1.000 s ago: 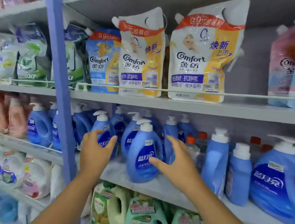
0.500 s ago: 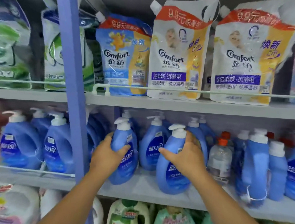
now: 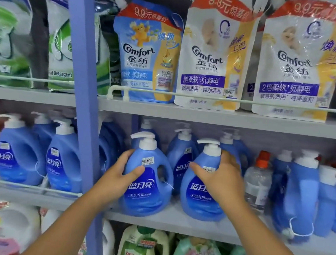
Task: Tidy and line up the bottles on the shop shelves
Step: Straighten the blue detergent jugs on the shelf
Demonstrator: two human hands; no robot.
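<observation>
My left grip [image 3: 121, 176] and right grip [image 3: 222, 183] each hold one blue pump bottle [image 3: 148, 178] at the shelf [image 3: 175, 219] front; the bottles at right remain uneven.

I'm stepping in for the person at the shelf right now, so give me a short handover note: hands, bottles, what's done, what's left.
Left hand grips the side of one blue pump bottle at the front of the middle shelf.
Right hand grips the neighbouring blue pump bottle beside it.
Both bottles stand upright, labels forward, near the shelf edge.
Left to do: the clear bottle with the orange cap and the blue bottles to its right stand unevenly; those probably need lining up next.
</observation>
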